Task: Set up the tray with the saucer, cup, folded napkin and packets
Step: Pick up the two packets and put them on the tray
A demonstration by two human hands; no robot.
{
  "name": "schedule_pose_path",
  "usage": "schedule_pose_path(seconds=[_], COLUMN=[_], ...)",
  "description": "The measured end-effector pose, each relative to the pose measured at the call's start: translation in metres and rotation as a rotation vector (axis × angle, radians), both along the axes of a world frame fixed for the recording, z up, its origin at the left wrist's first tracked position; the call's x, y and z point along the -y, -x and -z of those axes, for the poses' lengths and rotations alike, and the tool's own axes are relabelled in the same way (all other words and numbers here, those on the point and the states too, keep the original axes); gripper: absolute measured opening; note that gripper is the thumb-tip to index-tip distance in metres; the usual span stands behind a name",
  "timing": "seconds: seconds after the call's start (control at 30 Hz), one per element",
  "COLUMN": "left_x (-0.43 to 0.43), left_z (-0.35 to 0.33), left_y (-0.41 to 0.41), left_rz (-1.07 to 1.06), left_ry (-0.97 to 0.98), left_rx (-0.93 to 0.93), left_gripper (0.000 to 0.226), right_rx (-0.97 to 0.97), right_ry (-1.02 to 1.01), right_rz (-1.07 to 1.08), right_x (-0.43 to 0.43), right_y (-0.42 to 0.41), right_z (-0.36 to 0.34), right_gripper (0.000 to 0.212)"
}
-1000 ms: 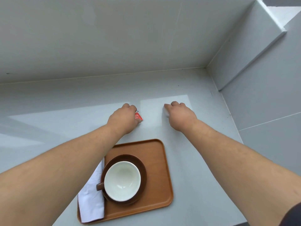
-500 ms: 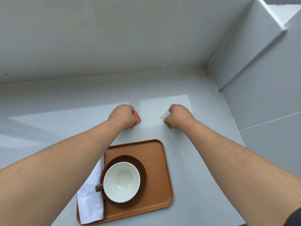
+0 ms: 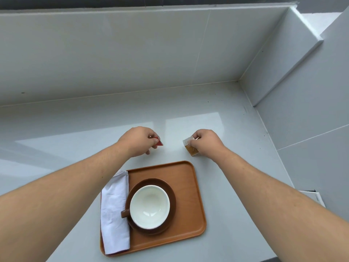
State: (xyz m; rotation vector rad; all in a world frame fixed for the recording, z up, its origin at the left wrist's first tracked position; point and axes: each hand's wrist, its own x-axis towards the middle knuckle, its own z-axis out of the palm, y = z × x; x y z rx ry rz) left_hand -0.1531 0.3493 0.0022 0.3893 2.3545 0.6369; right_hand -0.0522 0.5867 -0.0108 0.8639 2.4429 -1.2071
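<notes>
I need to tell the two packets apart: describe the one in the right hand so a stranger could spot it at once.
Start at the wooden tray on the grey counter; two hands hover just beyond its far edge. The right hand pinches a small packet past the tray's far right corner. It is white and brown, unlike the red packet in the left hand.

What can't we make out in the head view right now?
- Red packet: mostly hidden inside left hand.
- Brown-and-white packet: print too small; right hand covers part.
- Napkin: left edge hidden by the left forearm.
- Saucer: centre under cup.
</notes>
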Motion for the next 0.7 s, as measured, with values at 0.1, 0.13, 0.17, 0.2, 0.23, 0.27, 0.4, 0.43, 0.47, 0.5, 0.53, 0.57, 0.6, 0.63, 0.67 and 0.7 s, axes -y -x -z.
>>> schedule_pose_path(seconds=[0.1, 0.13, 0.17, 0.2, 0.23, 0.27, 0.4, 0.43, 0.47, 0.5, 0.53, 0.57, 0.6, 0.63, 0.67, 0.7], left_x=[0.006, 0.008, 0.009, 0.010, 0.010, 0.011, 0.011, 0.010, 0.010, 0.010, 0.010, 0.010, 0.009, 0.008, 0.007, 0.006], left_z=[-0.007, -0.008, -0.009, -0.009, -0.009, -0.010, -0.013, -0.013, -0.014, -0.015, -0.016, -0.016, -0.017, -0.018, -0.019, -0.020], left_y=[-0.006, -0.008, -0.010, -0.012, -0.014, -0.016, -0.027, -0.029, -0.031, -0.032, -0.033, -0.034, -0.034, -0.034, -0.035, -0.035], left_rz=[0.025, 0.036, 0.052, 0.070, 0.083, 0.090, 0.040, 0.027, 0.017, 0.006, -0.005, -0.015, -0.018, -0.010, 0.002, 0.012], left_ry=[-0.019, -0.007, 0.001, 0.008, 0.011, 0.008, -0.063, -0.088, -0.109, -0.126, -0.137, -0.149, -0.158, -0.161, -0.159, -0.151], left_rx=[-0.016, -0.025, -0.037, -0.051, -0.065, -0.078, -0.073, -0.058, -0.042, -0.026, -0.014, -0.010, -0.012, -0.015, -0.016, -0.010], left_gripper=[0.027, 0.032, 0.030, 0.023, 0.014, 0.009, 0.014, 0.019, 0.026, 0.032, 0.036, 0.037, 0.035, 0.030, 0.025, 0.025], right_rx=[-0.023, -0.028, -0.032, -0.033, -0.033, -0.033, -0.056, -0.070, -0.084, -0.095, -0.102, -0.105, -0.104, -0.099, -0.091, -0.081], right_ry=[0.049, 0.063, 0.077, 0.089, 0.095, 0.098, 0.120, 0.131, 0.143, 0.152, 0.160, 0.167, 0.175, 0.185, 0.193, 0.196], right_rz=[0.015, 0.018, 0.022, 0.028, 0.031, 0.033, 0.046, 0.054, 0.062, 0.066, 0.065, 0.058, 0.049, 0.038, 0.026, 0.014], right_x=[0.007, 0.009, 0.011, 0.013, 0.015, 0.017, 0.025, 0.027, 0.028, 0.029, 0.030, 0.031, 0.032, 0.032, 0.033, 0.033], right_y=[-0.007, -0.009, -0.012, -0.015, -0.018, -0.020, -0.030, -0.032, -0.034, -0.036, -0.038, -0.039, -0.041, -0.042, -0.043, -0.044], right_z=[-0.002, -0.003, -0.004, -0.004, -0.005, -0.006, -0.012, -0.014, -0.016, -0.017, -0.019, -0.021, -0.022, -0.023, -0.025, -0.026], right_gripper=[0.007, 0.007, 0.008, 0.008, 0.007, 0.007, 0.011, 0.012, 0.013, 0.013, 0.014, 0.014, 0.014, 0.014, 0.013, 0.012])
